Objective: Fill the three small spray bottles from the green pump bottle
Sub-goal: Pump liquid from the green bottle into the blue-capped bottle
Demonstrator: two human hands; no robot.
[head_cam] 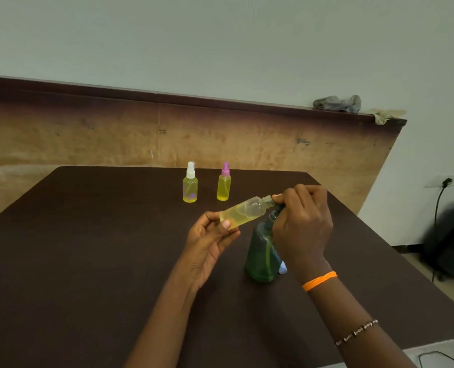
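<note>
My left hand (207, 235) fingers clamp the uncapped third bottle (243, 212), partly filled, tilted at the green pump bottle (263, 257); right hand (303, 221) fingers curl over its pump. Two capped bottles (white-topped (190, 185), pink-topped (223, 185)) stand full on the worktop (88, 261).

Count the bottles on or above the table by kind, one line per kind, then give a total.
Capped small spray bottles standing on the table: 2, white-capped bottle and pink-capped bottle
Uncapped small bottle held tilted in the left hand: 1
Green pump bottle: 1
Total: 4
</note>
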